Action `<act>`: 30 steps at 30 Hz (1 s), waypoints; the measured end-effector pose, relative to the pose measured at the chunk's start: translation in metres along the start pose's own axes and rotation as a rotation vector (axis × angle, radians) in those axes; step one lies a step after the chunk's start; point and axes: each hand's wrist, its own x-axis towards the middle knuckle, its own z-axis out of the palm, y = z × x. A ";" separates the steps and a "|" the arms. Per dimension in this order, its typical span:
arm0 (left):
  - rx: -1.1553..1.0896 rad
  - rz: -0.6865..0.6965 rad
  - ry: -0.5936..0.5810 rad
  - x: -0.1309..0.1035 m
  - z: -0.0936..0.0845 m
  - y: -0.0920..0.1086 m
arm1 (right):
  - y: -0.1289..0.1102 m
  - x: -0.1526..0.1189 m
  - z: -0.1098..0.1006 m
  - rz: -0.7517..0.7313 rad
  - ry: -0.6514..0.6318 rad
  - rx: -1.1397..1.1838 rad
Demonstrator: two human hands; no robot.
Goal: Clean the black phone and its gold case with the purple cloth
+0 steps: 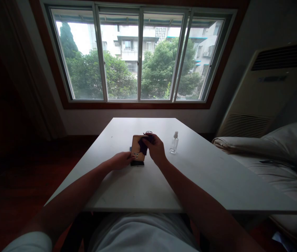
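My left hand (pixel 122 159) is closed on the lower left edge of a tan phone case (pixel 136 145), which has several round camera holes near its lower end. The case is held up over the table. In my right hand (pixel 155 147) is a dark purple cloth (pixel 143 148), pinched and pressed against the upper right of the case. Below the case lies a dark phone (pixel 137 163), mostly hidden by it. Something with thin dark rims, perhaps glasses (pixel 149 132), shows just behind my right hand, partly covered.
A clear spray bottle (pixel 174 143) stands upright on the white table (pixel 138 196), right of my right hand. Beyond the table is a wide window (pixel 140 63). At right are a floor-standing air conditioner (pixel 266 87) and a light-coloured padded seat or bed (pixel 264 164).
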 end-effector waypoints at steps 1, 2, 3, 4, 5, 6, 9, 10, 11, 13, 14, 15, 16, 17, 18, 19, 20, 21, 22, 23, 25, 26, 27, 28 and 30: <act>0.003 -0.008 -0.010 0.000 0.000 0.001 | 0.002 0.001 -0.001 0.000 -0.015 0.002; 0.007 -0.016 -0.023 -0.001 -0.001 0.001 | 0.004 0.001 -0.002 0.014 -0.041 -0.004; 0.010 -0.023 -0.034 -0.001 -0.001 0.001 | 0.008 0.002 -0.002 0.036 -0.077 -0.021; 0.012 -0.025 -0.035 -0.001 -0.001 0.001 | 0.013 0.001 -0.002 0.062 -0.117 -0.051; 0.015 -0.022 -0.034 -0.001 -0.001 0.000 | 0.019 0.001 -0.002 0.089 -0.157 -0.094; 0.021 -0.016 -0.033 -0.001 -0.001 0.000 | 0.024 0.000 -0.003 0.111 -0.192 -0.148; 0.060 0.011 -0.020 0.001 0.000 -0.004 | 0.039 -0.002 -0.002 0.146 -0.252 -0.287; 0.073 0.017 -0.016 0.002 0.001 -0.005 | 0.042 -0.003 -0.003 0.153 -0.263 -0.308; 0.085 0.019 -0.015 0.003 0.001 -0.007 | 0.044 -0.003 -0.002 0.159 -0.271 -0.319; 0.099 0.020 -0.017 0.004 0.002 -0.008 | 0.046 -0.004 -0.002 0.160 -0.272 -0.325; 0.101 0.019 -0.023 0.004 0.002 -0.009 | 0.046 -0.005 -0.002 0.159 -0.266 -0.326; 0.103 0.017 -0.028 0.004 0.002 -0.009 | 0.046 -0.005 -0.002 0.160 -0.255 -0.324; 0.105 0.013 -0.031 0.004 0.002 -0.008 | 0.046 -0.006 -0.001 0.164 -0.239 -0.319; 0.104 0.010 -0.031 0.003 0.002 -0.008 | 0.045 -0.007 -0.001 0.172 -0.220 -0.310; 0.101 0.009 -0.033 0.003 0.002 -0.007 | 0.045 -0.007 0.000 0.183 -0.197 -0.297; 0.096 0.008 -0.034 0.003 0.001 -0.005 | 0.045 -0.008 0.000 0.196 -0.172 -0.281; 0.088 0.006 -0.033 0.002 0.001 -0.004 | 0.045 -0.008 0.000 0.211 -0.144 -0.261; 0.079 0.002 -0.034 0.002 0.001 -0.003 | 0.046 -0.008 0.000 0.226 -0.116 -0.240; 0.069 -0.002 -0.036 0.002 0.001 -0.002 | 0.046 -0.007 0.000 0.242 -0.090 -0.216; 0.060 -0.009 -0.039 0.002 0.001 -0.001 | 0.047 -0.007 -0.001 0.260 -0.067 -0.192; 0.047 -0.024 -0.051 0.002 0.001 0.001 | 0.049 -0.006 -0.002 0.300 -0.033 -0.153; 0.045 -0.028 -0.056 0.002 0.000 0.001 | 0.051 -0.005 -0.003 0.318 -0.019 -0.145; 0.045 -0.031 -0.058 0.002 0.000 0.001 | 0.053 -0.005 -0.004 0.334 -0.008 -0.148; 0.047 -0.035 -0.058 0.002 0.000 0.001 | 0.055 -0.005 -0.004 0.346 0.000 -0.161; 0.046 -0.041 -0.055 0.001 0.000 0.001 | 0.058 -0.005 -0.005 0.359 0.010 -0.209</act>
